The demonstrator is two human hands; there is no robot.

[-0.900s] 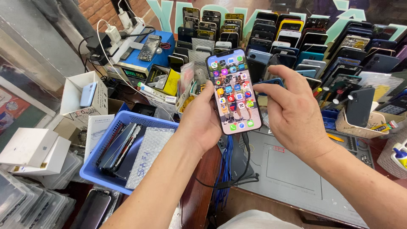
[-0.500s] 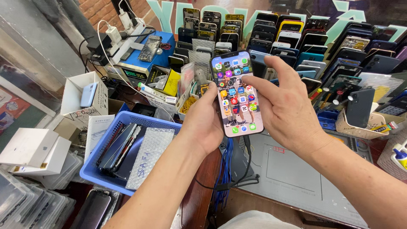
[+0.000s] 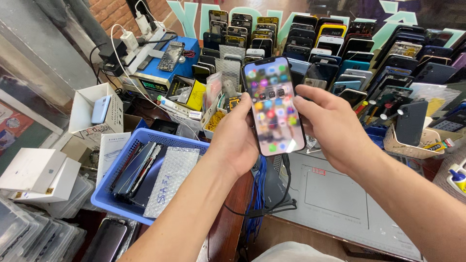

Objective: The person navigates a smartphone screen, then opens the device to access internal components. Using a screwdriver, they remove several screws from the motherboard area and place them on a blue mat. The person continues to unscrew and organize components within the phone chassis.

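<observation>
A smartphone (image 3: 273,104) with its screen lit and showing rows of app icons is held upright in front of me. My left hand (image 3: 238,140) grips its left edge and back, thumb on the side. My right hand (image 3: 330,126) holds the right edge with thumb and fingers. A black cable (image 3: 279,194) hangs from the phone's bottom and loops down over the grey work mat (image 3: 340,194).
A blue basket (image 3: 121,187) with phones and bubble wrap sits at left. White boxes (image 3: 36,174) lie further left. Rows of upright phones (image 3: 340,43) fill the back. A blue power supply (image 3: 165,73), a power strip (image 3: 145,31) and a wicker tray (image 3: 412,145) stand around.
The phone has tilted back to near upright and risen a little. My right hand slid from wrapping its top right down to its right edge. The screen's icons now look blurred.
</observation>
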